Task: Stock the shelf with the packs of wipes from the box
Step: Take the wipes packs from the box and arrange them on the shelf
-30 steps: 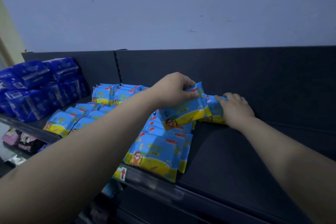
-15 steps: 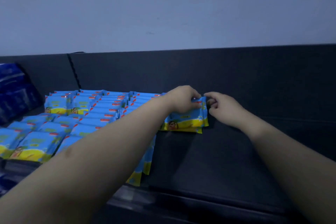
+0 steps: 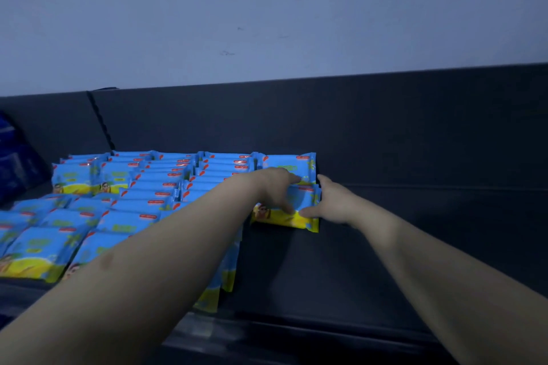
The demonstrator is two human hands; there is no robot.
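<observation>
Both hands are at the far end of the shelf (image 3: pixel 385 246), settling one pack of wipes (image 3: pixel 307 198) at the head of a new column. The pack leans back with its printed face toward the person, just in front of another pack (image 3: pixel 289 164) that stands against the shelf's back panel (image 3: pixel 385 127). The left hand (image 3: pixel 277 190) lies across the pack's face with straight, spread fingers (image 3: pixel 289 209), pressing rather than gripping. This probably tips the pack back against the one behind. The right hand (image 3: pixel 333 201) is open too, with thumb and forefinger spread along the pack's right edge. It most likely serves as a stop, so the pack lines up with the one behind it and does not slide out over the bare shelf to the right. To the left, the rows of packs (image 3: pixel 166 187) already stocked overlap like shingles, faces forward, which seems to be the pattern this column is meant to follow. Dark blue packages (image 3: pixel 14 163) sit at the far left. The box is out of view.
</observation>
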